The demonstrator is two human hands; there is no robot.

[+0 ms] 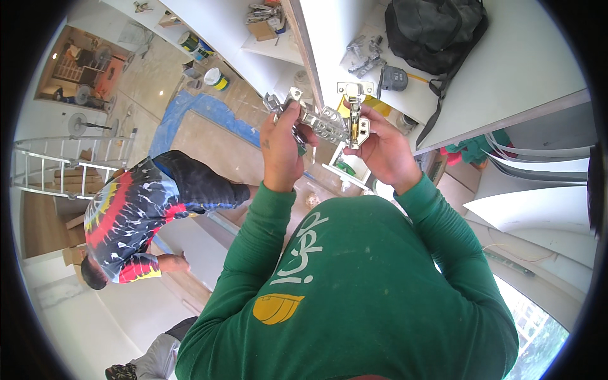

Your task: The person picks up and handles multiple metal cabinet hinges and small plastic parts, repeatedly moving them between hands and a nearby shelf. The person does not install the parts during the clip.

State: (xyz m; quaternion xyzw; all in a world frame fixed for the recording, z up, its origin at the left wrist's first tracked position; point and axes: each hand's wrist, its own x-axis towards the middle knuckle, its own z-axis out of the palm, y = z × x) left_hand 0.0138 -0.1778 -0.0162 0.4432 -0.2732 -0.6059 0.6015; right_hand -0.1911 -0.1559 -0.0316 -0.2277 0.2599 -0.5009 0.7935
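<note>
My left hand is closed around several silver cabinet hinges, which stick out past the fingers toward the right. In my right hand, thumb and fingers grip one more cabinet hinge, upright with its mounting cup end at the top. The two hands are held close together in front of my chest, and the hinges overlap or touch between them; which, I cannot tell. Beyond my right hand, more loose hinges lie on the white cabinet surface.
A dark backpack and a grey tape measure sit on the white surface. Another shelf holds metal hardware and a cardboard box. At left, a co-worker in a patterned shirt bends over near a ladder. A bucket stands on the floor.
</note>
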